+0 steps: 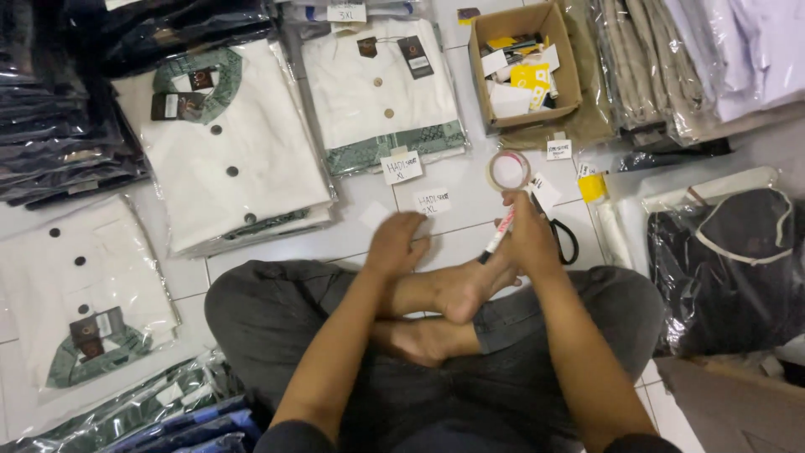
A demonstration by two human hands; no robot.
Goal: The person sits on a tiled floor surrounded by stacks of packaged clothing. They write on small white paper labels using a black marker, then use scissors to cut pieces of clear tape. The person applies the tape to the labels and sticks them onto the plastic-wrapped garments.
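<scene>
the person sits cross-legged on the tiled floor [470,180], and both hands meet just past the bare feet, near the middle of the view. the right hand [530,235] has its grip closed around a marker pen [498,237], a slim white barrel with a red band and a dark tip that slants down toward 7 o'clock. the left hand [396,243] lies palm down and blurred, fingers loosely spread; its grip holds nothing that shows, and it hovers over or touches a small white paper slip [375,215] on the tile, which of the two i cannot tell.

the pen looks light, stiff and smooth, so it likely sits best pinched low on the barrel, near the tip, for control. the paper slips look thin and limp, likely to slide on glossy tile; a flat fingertip pressing one down, or a nail lifted under an edge, seems the surest hold.

at 12 o'clock from the right hand lies a roll of clear tape [508,170], and at 3 o'clock a pair of black-handled scissors [563,236], close beside the wrist. two handwritten labels [402,167] lie at 11 o'clock. farther off, white folded shirts in clear bags [226,151] fill 10 o'clock; their film looks slippery and soft. a small cardboard box [524,63] of tags sits at 12 o'clock.
</scene>
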